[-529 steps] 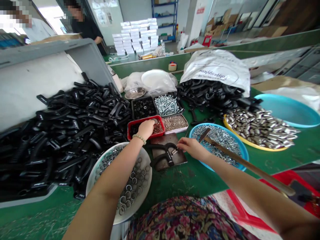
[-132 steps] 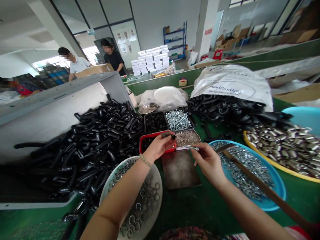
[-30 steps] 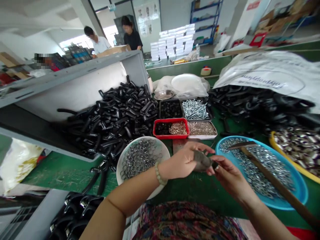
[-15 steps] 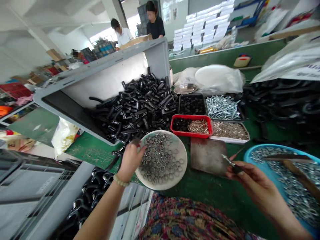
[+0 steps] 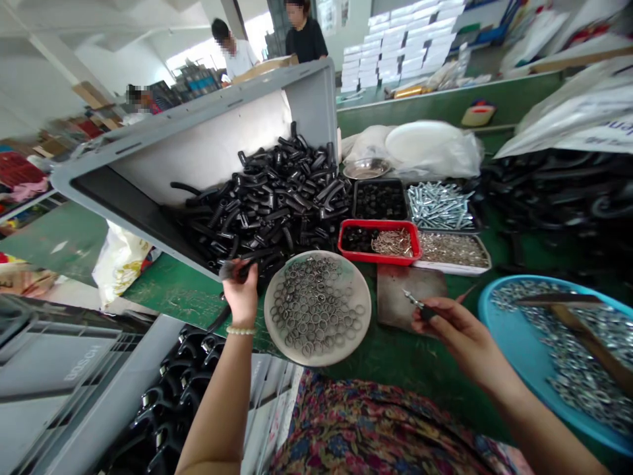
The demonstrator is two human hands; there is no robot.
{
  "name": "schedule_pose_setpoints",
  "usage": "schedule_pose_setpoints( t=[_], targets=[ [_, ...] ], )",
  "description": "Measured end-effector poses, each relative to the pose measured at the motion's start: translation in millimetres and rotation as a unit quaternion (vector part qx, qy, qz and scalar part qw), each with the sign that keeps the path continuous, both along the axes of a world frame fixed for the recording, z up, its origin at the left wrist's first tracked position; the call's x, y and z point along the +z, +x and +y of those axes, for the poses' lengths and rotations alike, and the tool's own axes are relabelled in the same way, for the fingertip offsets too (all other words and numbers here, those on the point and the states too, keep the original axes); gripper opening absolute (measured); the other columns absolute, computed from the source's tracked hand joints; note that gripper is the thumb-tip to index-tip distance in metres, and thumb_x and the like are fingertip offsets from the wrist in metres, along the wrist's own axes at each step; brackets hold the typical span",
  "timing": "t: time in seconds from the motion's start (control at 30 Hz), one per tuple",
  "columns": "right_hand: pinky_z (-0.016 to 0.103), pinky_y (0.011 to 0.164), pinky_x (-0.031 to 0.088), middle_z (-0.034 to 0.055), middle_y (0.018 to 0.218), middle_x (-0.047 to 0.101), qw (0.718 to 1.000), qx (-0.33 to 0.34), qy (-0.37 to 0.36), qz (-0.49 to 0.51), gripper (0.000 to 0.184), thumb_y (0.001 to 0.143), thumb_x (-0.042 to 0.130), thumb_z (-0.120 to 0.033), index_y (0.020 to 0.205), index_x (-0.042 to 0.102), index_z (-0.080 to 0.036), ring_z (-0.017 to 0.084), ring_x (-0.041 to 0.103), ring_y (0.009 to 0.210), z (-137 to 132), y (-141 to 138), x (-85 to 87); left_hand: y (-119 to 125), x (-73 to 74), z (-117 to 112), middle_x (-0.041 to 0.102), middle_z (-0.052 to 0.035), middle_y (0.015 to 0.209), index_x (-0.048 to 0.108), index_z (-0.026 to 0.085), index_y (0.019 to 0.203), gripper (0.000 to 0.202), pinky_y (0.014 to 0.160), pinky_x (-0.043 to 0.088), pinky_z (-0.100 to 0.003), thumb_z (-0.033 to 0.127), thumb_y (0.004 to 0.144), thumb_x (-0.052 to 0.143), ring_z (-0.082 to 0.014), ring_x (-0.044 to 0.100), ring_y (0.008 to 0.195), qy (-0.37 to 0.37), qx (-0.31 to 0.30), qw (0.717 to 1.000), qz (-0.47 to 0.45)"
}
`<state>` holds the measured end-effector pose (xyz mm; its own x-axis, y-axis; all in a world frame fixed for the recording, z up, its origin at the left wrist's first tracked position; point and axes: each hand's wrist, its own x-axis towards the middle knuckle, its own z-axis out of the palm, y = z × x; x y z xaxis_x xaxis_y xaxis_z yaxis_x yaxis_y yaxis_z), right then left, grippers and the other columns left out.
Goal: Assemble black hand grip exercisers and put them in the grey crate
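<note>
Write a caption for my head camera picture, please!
Left hand holds a dark piece, right hand a metal pin, beside a plate of rings.

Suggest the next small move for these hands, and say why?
Probably bring the left hand and its dark part over to the metal plate. The right hand holds a small metal piece beside that plate, so the two could likely meet there on a firm surface.

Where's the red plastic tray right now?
In the head view, the red plastic tray sits on the green workbench, just above the round white plate of metal rings and left of the white-rimmed tray of small silver parts.
</note>
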<state>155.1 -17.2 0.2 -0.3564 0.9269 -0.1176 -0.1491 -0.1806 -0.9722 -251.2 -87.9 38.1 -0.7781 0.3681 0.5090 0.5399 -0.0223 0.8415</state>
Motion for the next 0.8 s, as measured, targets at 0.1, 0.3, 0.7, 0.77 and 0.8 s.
schedule_pose_setpoints(
  t=[0.1,0.3,0.7,0.77,0.8],
  targets=[
    [0.033,0.074,0.058,0.0052,0.086,0.07,0.999,0.005,0.039,-0.016,0.027,0.082,0.063,-0.041,0.101,0.058,-0.021,0.019,0.07,0.074,-7.0,-0.4,9.0,22.2,23.0,29.9,0.056,0.0022,0.089,0.045,0.022,0.098,0.033,0.066,0.048,-0.022,0.03,0.074,0.065,-0.0064,0.054,0.064,0.146,-0.057,0.979,-0.13],
    [0.031,0.079,0.056,0.0062,0.098,0.068,0.938,0.025,0.269,-0.216,0.021,0.091,0.046,-0.023,0.109,0.057,-0.022,0.017,0.068,0.087,-15.3,0.0,43.7,151.7,53.9,49.1,0.054,0.0042,0.074,0.05,0.022,0.106,0.04,0.053,0.04,-0.016,0.028,0.072,0.07,-0.0056,0.05,0.058,-0.122,-0.429,0.811,-0.379],
    [0.029,0.076,0.056,0.0043,0.091,0.069,0.942,-0.043,0.257,-0.212,0.022,0.093,0.042,-0.022,0.111,0.053,-0.022,0.016,0.068,0.083,-27.2,11.4,44.1,237.8,37.5,60.9,0.054,0.0028,0.077,0.043,0.02,0.093,0.037,0.046,0.032,-0.012,0.03,0.073,0.073,-0.0029,0.046,0.055,-0.167,-0.524,0.67,-0.499],
    [0.028,0.076,0.055,0.0032,0.089,0.069,0.964,0.006,0.215,-0.159,0.021,0.093,0.041,-0.023,0.11,0.053,-0.022,0.015,0.068,0.081,-30.0,13.0,43.9,233.0,40.3,62.1,0.057,0.0013,0.076,0.044,0.02,0.093,0.037,0.041,0.025,-0.012,0.038,0.075,0.07,-0.0009,0.04,0.047,-0.213,-0.533,0.635,-0.517],
    [0.028,0.076,0.055,0.0028,0.088,0.069,0.968,0.046,0.201,-0.142,0.02,0.093,0.041,-0.023,0.109,0.054,-0.022,0.015,0.068,0.081,-30.7,14.7,44.2,229.3,42.3,62.4,0.058,0.0008,0.073,0.045,0.02,0.095,0.037,0.039,0.021,-0.012,0.043,0.076,0.067,0.0,0.035,0.042,-0.241,-0.549,0.604,-0.524]
  ],
)
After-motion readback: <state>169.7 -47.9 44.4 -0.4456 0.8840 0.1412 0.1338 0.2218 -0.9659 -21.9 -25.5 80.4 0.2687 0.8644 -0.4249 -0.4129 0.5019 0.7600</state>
